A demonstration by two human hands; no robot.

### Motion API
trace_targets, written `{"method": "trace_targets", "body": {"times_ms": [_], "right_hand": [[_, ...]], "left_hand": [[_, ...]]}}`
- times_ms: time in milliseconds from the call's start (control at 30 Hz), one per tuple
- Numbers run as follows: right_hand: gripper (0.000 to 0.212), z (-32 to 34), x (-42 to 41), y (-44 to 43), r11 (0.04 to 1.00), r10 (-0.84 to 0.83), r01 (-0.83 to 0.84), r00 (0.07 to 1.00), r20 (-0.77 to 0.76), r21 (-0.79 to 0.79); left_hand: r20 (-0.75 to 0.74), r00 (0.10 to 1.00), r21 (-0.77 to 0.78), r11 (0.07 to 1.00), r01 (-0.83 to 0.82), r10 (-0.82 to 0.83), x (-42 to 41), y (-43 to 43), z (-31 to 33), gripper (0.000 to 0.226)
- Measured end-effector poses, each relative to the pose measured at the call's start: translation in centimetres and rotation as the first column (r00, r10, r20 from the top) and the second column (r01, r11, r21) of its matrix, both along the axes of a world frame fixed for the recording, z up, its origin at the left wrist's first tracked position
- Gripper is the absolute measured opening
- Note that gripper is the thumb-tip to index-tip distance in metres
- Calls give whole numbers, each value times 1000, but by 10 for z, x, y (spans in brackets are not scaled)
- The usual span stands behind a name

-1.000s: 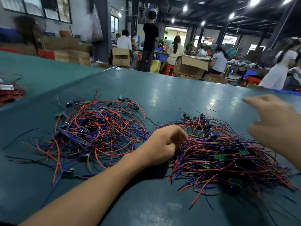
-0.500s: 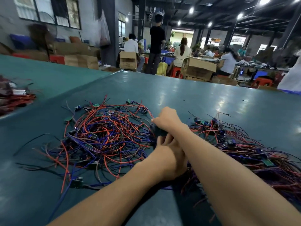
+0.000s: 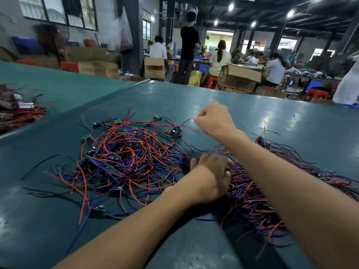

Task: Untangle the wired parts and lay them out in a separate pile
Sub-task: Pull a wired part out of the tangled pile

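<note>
Right hand (image 3: 212, 121) pinches a wire (image 3: 186, 121) above the left pile (image 3: 126, 158); left hand (image 3: 210, 177) fisted in the right pile (image 3: 272, 183), grip hidden.

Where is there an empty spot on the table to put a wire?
Bare green table lies beyond the right hand, and near the front edge left of the left forearm. It is crowded in the left pile and right pile.

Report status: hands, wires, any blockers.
Right hand pinching a wire lead above left pile. Left hand gripping right pile. Wires still tangled.
</note>
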State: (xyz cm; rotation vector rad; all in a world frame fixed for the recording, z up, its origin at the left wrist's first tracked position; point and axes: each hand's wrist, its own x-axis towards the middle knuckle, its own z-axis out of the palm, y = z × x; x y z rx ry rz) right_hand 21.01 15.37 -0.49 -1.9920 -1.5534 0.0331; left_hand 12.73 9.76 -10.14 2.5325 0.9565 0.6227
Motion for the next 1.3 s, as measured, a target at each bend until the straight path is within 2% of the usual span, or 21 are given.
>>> {"method": "trace_targets", "body": {"times_ms": [33, 67, 100, 133, 200, 300, 367, 500, 567, 667, 733, 767, 833, 867, 933, 1000, 1100, 1133, 1233, 1300], "right_hand": [[18, 8, 5, -8, 998, 23, -25, 999, 26, 51], [19, 15, 10, -18, 993, 42, -47, 998, 44, 111], [20, 20, 14, -29, 982, 62, -70, 997, 46, 174], [20, 24, 18, -43, 967, 90, -96, 995, 37, 235], [19, 27, 26, -72, 934, 163, -152, 987, -8, 323], [15, 24, 32, -116, 900, 303, -269, 952, -48, 342], [13, 19, 37, -137, 888, 395, -371, 918, -39, 270], [14, 8, 45, -158, 844, 535, -526, 840, -87, 102], [20, -1, 44, -158, 833, 553, -544, 822, -138, 96], [38, -27, 36, -145, 896, 407, -363, 901, -149, 256], [23, -40, 28, -134, 922, 264, -235, 963, -55, 309], [11, -44, 26, -128, 943, 222, -219, 975, 16, 251], [31, -46, 24, -114, 972, 225, -232, 963, 148, 28], [33, -44, 24, -108, 973, 230, -222, 957, 174, -69], [26, -43, 19, -98, 971, 194, -153, 954, 228, -185], [32, -49, 15, -94, 969, 163, -98, 942, 293, -225], [29, -60, 11, -97, 986, 130, -67, 886, 445, -154], [25, -62, 12, -98, 991, 120, -82, 884, 451, -103], [21, -65, 16, -102, 983, 114, -157, 928, 355, 95], [16, -64, 17, -108, 942, 128, -177, 975, 179, 286]], "left_hand": [[212, 977, -224, 975, 9, 40, -1, 4, 5, 23], [433, 890, -430, 900, 65, 143, -3, 9, 11, 15], [587, 754, -577, 806, 133, 296, -6, 16, 16, 9], [653, 611, -679, 704, 208, 449, -9, 22, 19, 11], [653, 406, -757, 533, 378, 639, -16, 30, 21, 17], [625, 307, -723, 383, 575, 717, -23, 33, 20, 33], [623, 260, -686, 355, 635, 738, -25, 32, 24, 28], [647, 265, -661, 352, 663, 715, -25, 27, 30, 8], [657, 267, -651, 352, 673, 705, -25, 25, 31, 15], [670, 300, -640, 323, 697, 680, -27, 26, 29, 28], [672, 335, -646, 303, 701, 660, -28, 27, 28, 24], [672, 345, -654, 307, 691, 655, -28, 28, 27, 22], [667, 342, -667, 325, 670, 662, -27, 31, 26, 21], [657, 326, -671, 331, 663, 679, -26, 33, 26, 21], [629, 277, -672, 329, 663, 726, -27, 36, 27, 19], [603, 248, -674, 318, 667, 758, -29, 39, 27, 14], [588, 238, -688, 324, 649, 773, -30, 39, 26, 10], [591, 235, -686, 327, 650, 772, -30, 39, 26, 10], [599, 246, -699, 347, 626, 762, -29, 38, 27, 10], [621, 264, -707, 383, 594, 738, -27, 36, 26, 10]]}}
